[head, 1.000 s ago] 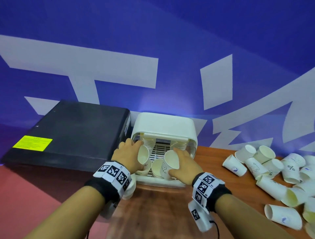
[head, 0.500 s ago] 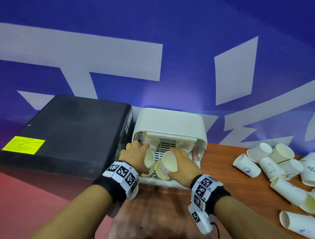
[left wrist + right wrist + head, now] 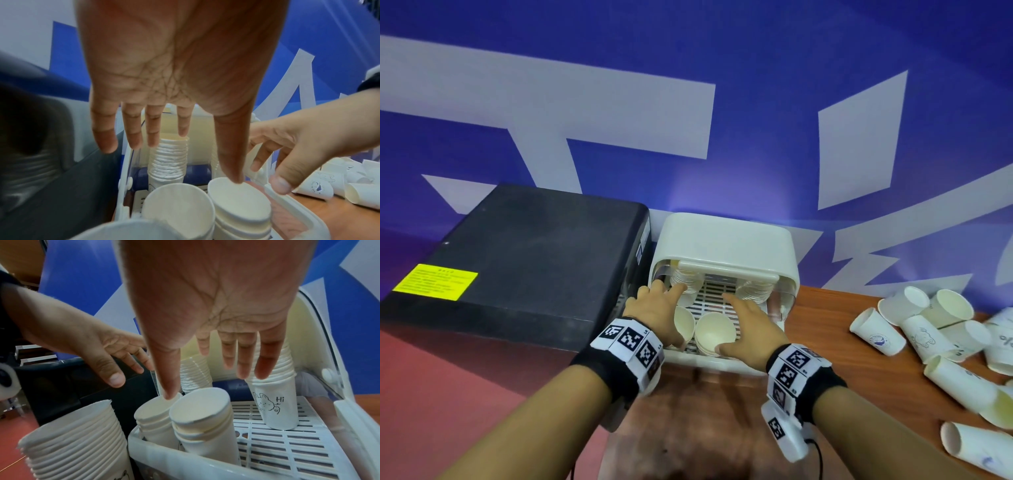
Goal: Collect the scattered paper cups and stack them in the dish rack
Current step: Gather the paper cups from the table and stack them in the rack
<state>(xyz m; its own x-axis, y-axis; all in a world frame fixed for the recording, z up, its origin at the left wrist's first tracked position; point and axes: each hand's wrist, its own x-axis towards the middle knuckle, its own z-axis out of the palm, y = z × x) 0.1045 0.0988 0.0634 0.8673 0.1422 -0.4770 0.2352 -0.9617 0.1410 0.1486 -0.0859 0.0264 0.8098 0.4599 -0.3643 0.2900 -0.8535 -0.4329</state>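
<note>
The white dish rack [image 3: 726, 240] stands with its lid raised at the table's back edge. Inside it, two tall stacks of paper cups [image 3: 753, 291] stand at the back and two short stacks [image 3: 715, 330] lean at the front. My left hand [image 3: 671, 311] hovers open over the front left stack [image 3: 179, 209], holding nothing. My right hand [image 3: 732, 322] is spread open over the front right stack [image 3: 201, 408]. In the right wrist view my thumb [image 3: 168, 386] touches the rim of the neighbouring stack [image 3: 152, 412]. Several loose cups [image 3: 876, 335] lie on their sides at the right.
A black box [image 3: 524, 253] with a yellow label sits tight against the rack's left side. Another cup stack [image 3: 78, 443] stands outside the rack's front left corner. The wooden table [image 3: 818, 329] runs right to the loose cups; a blue and white wall rises behind.
Each hand held one cup and lowered it onto a front stack in the rack. Both cups are now let go and both hands have opened above them.
</note>
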